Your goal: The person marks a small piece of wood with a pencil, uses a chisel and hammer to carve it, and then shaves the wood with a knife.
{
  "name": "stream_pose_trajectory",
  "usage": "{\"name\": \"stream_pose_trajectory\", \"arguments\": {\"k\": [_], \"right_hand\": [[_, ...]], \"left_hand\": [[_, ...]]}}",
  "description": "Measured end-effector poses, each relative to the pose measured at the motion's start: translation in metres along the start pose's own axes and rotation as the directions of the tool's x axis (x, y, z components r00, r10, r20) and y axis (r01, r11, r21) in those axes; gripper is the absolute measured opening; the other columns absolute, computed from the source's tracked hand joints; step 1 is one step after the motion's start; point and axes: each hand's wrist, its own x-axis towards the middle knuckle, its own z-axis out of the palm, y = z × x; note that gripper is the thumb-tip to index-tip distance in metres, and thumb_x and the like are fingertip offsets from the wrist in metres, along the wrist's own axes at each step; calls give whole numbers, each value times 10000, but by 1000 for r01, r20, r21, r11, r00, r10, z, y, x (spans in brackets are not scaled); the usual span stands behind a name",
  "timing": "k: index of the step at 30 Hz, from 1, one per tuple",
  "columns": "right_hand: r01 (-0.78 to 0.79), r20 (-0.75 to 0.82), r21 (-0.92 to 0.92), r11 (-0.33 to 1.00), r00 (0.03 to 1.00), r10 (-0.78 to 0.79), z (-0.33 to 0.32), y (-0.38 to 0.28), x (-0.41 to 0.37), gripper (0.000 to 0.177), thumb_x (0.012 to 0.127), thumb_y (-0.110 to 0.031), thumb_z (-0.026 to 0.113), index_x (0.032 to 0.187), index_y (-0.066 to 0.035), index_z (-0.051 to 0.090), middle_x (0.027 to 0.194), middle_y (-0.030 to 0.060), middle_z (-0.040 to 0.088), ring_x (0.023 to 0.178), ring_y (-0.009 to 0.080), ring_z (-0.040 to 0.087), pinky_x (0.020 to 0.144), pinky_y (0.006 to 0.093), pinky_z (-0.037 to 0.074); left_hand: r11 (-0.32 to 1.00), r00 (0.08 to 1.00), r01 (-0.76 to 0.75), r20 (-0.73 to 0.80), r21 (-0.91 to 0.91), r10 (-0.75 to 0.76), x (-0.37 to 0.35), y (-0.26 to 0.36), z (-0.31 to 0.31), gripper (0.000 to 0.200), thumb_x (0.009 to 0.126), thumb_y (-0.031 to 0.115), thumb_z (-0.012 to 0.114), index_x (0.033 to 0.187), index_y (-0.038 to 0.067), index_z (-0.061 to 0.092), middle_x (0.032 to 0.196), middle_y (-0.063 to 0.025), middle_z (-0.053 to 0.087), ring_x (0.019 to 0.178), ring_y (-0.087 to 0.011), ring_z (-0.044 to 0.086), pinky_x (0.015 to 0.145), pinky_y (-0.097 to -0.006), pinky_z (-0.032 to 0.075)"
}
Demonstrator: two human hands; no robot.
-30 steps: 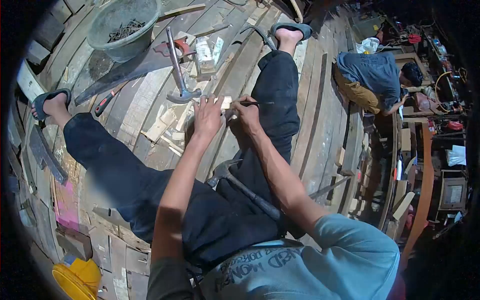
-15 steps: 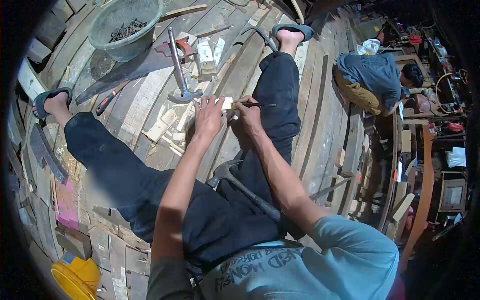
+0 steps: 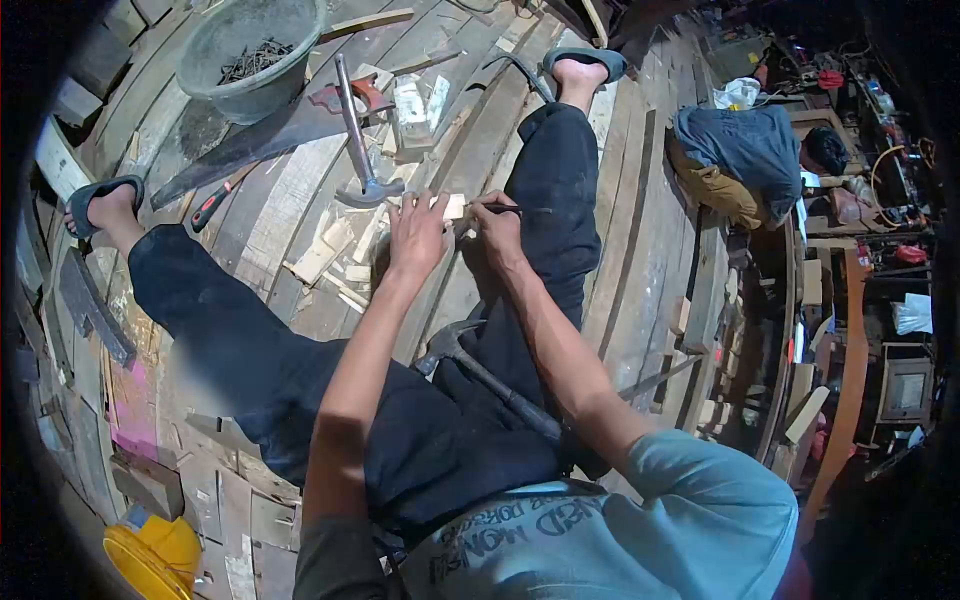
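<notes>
My left hand (image 3: 418, 235) presses its fingers down on a small pale wooden block (image 3: 455, 207), holding it in place. At the block's right side, my right hand (image 3: 500, 232) pinches a thin dark pencil (image 3: 510, 209), its tip close to the block's edge. Just above my left fingers lies a claw hammer (image 3: 357, 140), its head near them. Another claw hammer (image 3: 480, 372) rests across my lap. Wood scraps (image 3: 325, 248) are scattered left of my left hand.
A grey tub of nails (image 3: 250, 70) stands upper left, beside a handsaw (image 3: 260, 140) and a screwdriver (image 3: 215, 205). A yellow bucket (image 3: 155, 555) is lower left. Another person (image 3: 735, 160) crouches at right. The plank floor (image 3: 640, 240) has gaps and loose boards.
My hands, the block and the pencil stay almost in place. The other person at right has lowered their head slightly.
</notes>
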Motion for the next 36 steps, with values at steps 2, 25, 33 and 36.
{"name": "stream_pose_trajectory", "arguments": {"k": [2, 25, 33, 36], "right_hand": [[-21, 24, 20, 1000, 999, 21, -3, 9, 2, 49, 799, 24, 661, 797, -17, 634, 776, 6, 600, 697, 82, 546, 637, 233, 436], [-48, 66, 85, 995, 997, 42, 1, -21, -18, 51, 826, 30, 662, 837, -17, 646, 802, 36, 641, 680, 92, 581, 613, 230, 461], [-68, 114, 25, 997, 991, 65, 0, -6, -9, 49, 832, -2, 690, 842, -18, 645, 762, 12, 609, 641, 70, 538, 557, 220, 436], [4, 103, 19, 1000, 995, -6, 2, -1, -8, 42, 835, -2, 687, 838, -19, 648, 736, 8, 603, 621, 65, 528, 554, 218, 427]], "left_hand": [[1000, 1000, -11, -26, 4, 11, -1, -2, 3, 507, 814, 77, 694, 1301, 96, 551, 1315, -150, 532, 1247, -374, 452, 986, -548, 364], [999, 997, -37, -64, -17, 36, -1, -5, 6, 533, 804, 124, 698, 1315, 88, 553, 1257, -161, 547, 1221, -363, 463, 1009, -563, 355], [999, 1000, -17, -3, 44, 17, 0, -3, 0, 539, 815, 98, 689, 1333, 102, 539, 1306, -163, 535, 1222, -366, 474, 990, -512, 378], [998, 1000, -6, 10, 65, 5, 1, -4, 3, 538, 817, 106, 695, 1332, 105, 537, 1304, -156, 534, 1218, -358, 473, 977, -508, 380]]}}
